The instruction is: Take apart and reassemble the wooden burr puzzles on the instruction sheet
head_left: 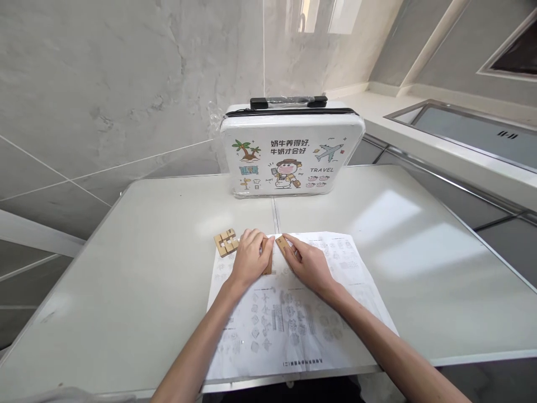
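Observation:
My left hand [250,253] is closed round a wooden puzzle piece [267,266], most of which the fingers cover. Just to its right, my right hand [308,261] grips another wooden puzzle piece [282,244] between thumb and fingers, with a dark mark on its upper end. Both hands rest over a printed instruction sheet [302,336] covered in small diagrams. Left of my left hand lies a group of notched wooden pieces [225,243] side by side, partly on the sheet's corner.
A white case [293,151] with cartoon prints and a black handle, wrapped in clear plastic, stands at the back of the white folding table [168,291]. Behind it rises a grey marbled wall [126,84]. A counter with an inset panel [470,134] runs along the right.

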Demonstrator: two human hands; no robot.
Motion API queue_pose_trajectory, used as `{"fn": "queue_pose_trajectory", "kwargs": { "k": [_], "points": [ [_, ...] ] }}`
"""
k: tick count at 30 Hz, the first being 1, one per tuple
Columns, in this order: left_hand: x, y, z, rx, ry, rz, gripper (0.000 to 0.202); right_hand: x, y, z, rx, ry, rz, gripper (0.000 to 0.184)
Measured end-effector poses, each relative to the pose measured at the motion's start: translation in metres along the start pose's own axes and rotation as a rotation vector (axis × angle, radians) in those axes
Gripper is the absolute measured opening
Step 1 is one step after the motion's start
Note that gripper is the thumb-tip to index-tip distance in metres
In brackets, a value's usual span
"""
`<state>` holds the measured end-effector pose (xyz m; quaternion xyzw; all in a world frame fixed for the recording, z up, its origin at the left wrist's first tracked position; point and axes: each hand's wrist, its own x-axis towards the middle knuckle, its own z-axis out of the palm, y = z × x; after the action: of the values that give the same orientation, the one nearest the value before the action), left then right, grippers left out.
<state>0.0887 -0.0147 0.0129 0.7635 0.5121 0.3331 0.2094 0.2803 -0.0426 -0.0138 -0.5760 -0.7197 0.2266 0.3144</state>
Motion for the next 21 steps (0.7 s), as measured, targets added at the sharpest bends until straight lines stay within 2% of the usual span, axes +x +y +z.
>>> {"fn": "queue_pose_trajectory", "kwargs": {
  "k": [5,9,21],
  "points": [
    [0.008,-0.006,0.014,0.174,0.034,0.032,0.028,0.001,0.000,0.003,-0.066,0.038,0.008,0.036],
    [0.011,-0.010,0.018,0.250,0.073,0.015,0.021,0.002,0.001,0.004,-0.105,0.033,0.020,0.032],
    [0.010,-0.018,0.025,0.216,0.051,-0.003,0.019,0.001,0.002,0.007,-0.157,-0.001,0.006,0.031]
  ]
}}
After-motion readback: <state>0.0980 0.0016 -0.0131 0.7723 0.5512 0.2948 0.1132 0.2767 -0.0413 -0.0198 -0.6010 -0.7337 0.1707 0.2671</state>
